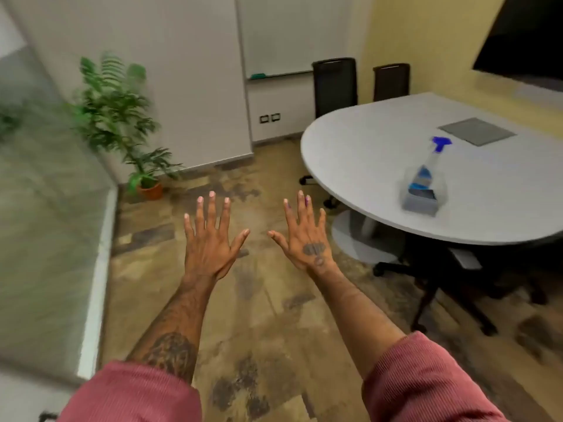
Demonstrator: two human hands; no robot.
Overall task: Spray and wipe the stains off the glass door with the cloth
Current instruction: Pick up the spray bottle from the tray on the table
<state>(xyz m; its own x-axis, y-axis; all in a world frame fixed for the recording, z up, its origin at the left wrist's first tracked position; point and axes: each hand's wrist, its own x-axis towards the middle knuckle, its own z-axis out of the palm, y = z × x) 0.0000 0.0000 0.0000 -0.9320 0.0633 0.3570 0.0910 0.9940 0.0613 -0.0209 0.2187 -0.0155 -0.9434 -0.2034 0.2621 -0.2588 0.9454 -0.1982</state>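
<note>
Both my hands are stretched out in front of me over the floor, palms down, fingers spread, holding nothing: my left hand [210, 239] and my right hand [304, 236]. A clear spray bottle [426, 175] with a blue trigger head stands on the round white table [380, 141] to my right, beyond my right hand. A folded grey-blue cloth [422, 202] lies at the bottle's base. The glass door [39, 208] runs along my left side, frosted and blurred; I cannot make out stains on it.
A potted plant [122, 123] stands in the corner by the glass. Black office chairs [335, 83] sit behind and under the table. A whiteboard [292, 35] hangs on the far wall. The patterned floor [259, 315] stretches between the glass and the table.
</note>
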